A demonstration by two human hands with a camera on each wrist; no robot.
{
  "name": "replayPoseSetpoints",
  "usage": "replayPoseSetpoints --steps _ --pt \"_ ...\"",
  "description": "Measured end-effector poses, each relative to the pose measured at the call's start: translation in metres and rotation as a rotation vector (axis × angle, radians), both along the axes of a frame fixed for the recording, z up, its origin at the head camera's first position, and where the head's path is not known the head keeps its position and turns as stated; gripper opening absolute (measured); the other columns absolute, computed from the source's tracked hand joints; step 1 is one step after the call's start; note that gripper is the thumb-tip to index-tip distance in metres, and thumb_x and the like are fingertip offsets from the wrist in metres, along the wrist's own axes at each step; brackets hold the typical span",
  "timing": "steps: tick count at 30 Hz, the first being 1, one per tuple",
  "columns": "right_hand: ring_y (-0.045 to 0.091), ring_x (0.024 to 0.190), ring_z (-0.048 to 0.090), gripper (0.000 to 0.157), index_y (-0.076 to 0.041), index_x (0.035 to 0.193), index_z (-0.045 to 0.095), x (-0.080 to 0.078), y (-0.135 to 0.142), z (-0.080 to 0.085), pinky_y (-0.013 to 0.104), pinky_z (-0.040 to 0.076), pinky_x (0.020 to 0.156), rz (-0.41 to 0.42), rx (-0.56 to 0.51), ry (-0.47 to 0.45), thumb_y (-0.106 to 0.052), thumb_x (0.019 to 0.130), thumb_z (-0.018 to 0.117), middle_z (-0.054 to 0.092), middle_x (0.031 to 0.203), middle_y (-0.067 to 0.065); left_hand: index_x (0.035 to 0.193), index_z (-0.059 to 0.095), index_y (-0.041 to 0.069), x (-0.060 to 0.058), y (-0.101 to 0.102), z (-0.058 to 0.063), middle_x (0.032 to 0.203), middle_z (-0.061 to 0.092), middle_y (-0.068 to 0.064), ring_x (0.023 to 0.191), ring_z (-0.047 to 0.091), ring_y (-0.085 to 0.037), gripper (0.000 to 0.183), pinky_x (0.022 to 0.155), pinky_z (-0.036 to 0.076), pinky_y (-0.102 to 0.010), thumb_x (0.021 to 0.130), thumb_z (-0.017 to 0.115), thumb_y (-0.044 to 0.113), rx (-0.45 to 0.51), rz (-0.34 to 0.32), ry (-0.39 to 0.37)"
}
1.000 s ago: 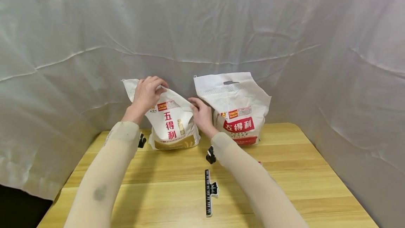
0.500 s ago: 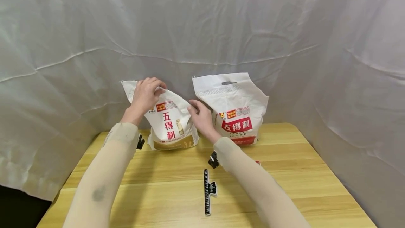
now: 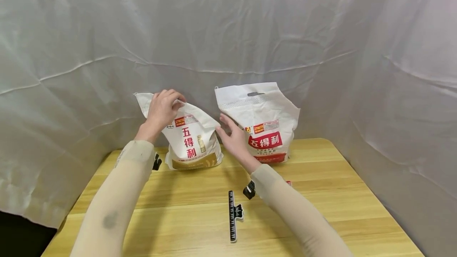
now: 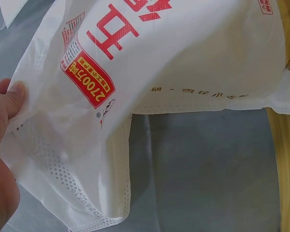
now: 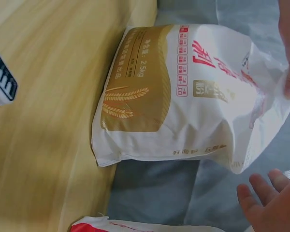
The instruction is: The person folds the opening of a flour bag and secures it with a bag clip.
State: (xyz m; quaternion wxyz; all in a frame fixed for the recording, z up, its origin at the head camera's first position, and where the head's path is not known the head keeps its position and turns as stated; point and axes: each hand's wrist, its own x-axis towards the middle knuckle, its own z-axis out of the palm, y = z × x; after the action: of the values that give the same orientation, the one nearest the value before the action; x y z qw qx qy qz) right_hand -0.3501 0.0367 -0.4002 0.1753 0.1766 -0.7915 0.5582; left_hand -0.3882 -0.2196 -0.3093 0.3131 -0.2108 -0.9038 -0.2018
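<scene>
A white flour bag [image 3: 189, 142] with red lettering and a gold wheat band stands at the back left of the table, its upper part folded over to a slant. My left hand [image 3: 163, 108] grips its top edge; in the left wrist view the thumb [image 4: 15, 96] presses on the white fabric. My right hand [image 3: 233, 138] holds nothing, its fingers spread beside the bag's right upper corner. The right wrist view shows those fingers [image 5: 263, 188] apart from the bag. A second flour bag [image 3: 265, 124], with a red label and a handle slot, stands just right of that hand.
A long clip printed with piano keys [image 3: 232, 217] lies on the wooden table [image 3: 192, 209] in front of the bags. Something small and red [image 3: 289, 183] shows past my right sleeve. Grey cloth [image 3: 228, 31] hangs close behind the bags and along both sides.
My right hand has let go of the left bag's upper corner and drawn back to the right, its fingers spreading. My left hand keeps its hold on the top edge.
</scene>
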Motion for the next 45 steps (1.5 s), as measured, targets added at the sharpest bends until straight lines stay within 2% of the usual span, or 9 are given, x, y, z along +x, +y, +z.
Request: replayPoseSetpoints --steps 6,11,18,21,28,37,45 --pt "0.036 0.134 0.057 0.055 -0.013 0.154 0.051 0.017 0.009 -0.004 0.052 0.051 0.105 0.058 -0.038 -0.022 -0.020 0.102 0.068 0.058 0.150 0.009 0.103 0.074 0.008 0.001 -0.005 -0.002 0.107 0.073 -0.009 0.104 0.060 -0.032 0.009 0.100 0.039 -0.053 0.095 0.073 0.003 -0.009 0.013 0.002" --pt "0.032 0.134 0.057 0.056 -0.016 0.155 0.050 0.031 0.016 -0.005 0.052 0.050 0.105 0.064 -0.007 -0.043 -0.021 0.102 0.068 0.058 0.151 0.005 0.103 0.074 0.008 0.000 -0.008 -0.002 0.107 0.073 -0.010 0.103 0.060 -0.032 0.010 0.101 0.040 -0.054 0.095 0.073 0.003 -0.014 0.021 0.013" --pt "0.035 0.136 0.056 0.057 -0.015 0.156 0.048 0.043 0.027 -0.013 0.053 0.049 0.107 0.099 0.025 -0.068 -0.018 0.102 0.068 0.054 0.154 0.008 0.104 0.074 0.008 -0.001 -0.009 -0.003 0.107 0.072 -0.010 0.102 0.060 -0.032 0.011 0.102 0.039 -0.054 0.094 0.073 0.002 -0.009 0.017 0.015" --pt "0.035 0.135 0.057 0.059 -0.015 0.156 0.047 0.048 0.033 -0.019 0.052 0.049 0.107 0.125 0.049 -0.080 -0.018 0.101 0.068 0.052 0.155 0.010 0.104 0.074 0.008 -0.001 -0.009 -0.004 0.107 0.073 -0.011 0.102 0.060 -0.032 0.011 0.102 0.040 -0.054 0.094 0.074 0.002 -0.007 0.014 0.016" --pt "0.040 0.129 0.061 0.060 -0.009 0.155 0.047 0.059 0.047 -0.031 0.059 0.048 0.106 0.175 0.124 -0.059 -0.016 0.100 0.069 0.053 0.154 0.017 0.103 0.074 0.007 -0.003 -0.009 -0.006 0.107 0.073 -0.011 0.102 0.060 -0.032 0.010 0.100 0.040 -0.054 0.095 0.073 0.001 -0.006 0.016 0.029" --pt "0.040 0.130 0.060 0.060 -0.017 0.156 0.048 0.072 0.064 -0.048 0.055 0.049 0.106 0.190 0.216 -0.183 -0.021 0.100 0.069 0.054 0.154 0.012 0.104 0.074 0.008 -0.002 -0.008 -0.006 0.108 0.072 -0.010 0.103 0.060 -0.032 0.010 0.101 0.039 -0.053 0.095 0.074 0.002 0.002 0.019 0.017" --pt "0.039 0.130 0.060 0.061 -0.014 0.158 0.044 0.084 0.078 -0.063 0.056 0.049 0.107 0.254 0.339 -0.234 -0.025 0.102 0.067 0.052 0.155 0.014 0.103 0.074 0.009 -0.004 -0.008 -0.007 0.108 0.073 -0.009 0.103 0.060 -0.031 0.010 0.099 0.040 -0.052 0.094 0.074 0.003 -0.002 0.021 0.017"
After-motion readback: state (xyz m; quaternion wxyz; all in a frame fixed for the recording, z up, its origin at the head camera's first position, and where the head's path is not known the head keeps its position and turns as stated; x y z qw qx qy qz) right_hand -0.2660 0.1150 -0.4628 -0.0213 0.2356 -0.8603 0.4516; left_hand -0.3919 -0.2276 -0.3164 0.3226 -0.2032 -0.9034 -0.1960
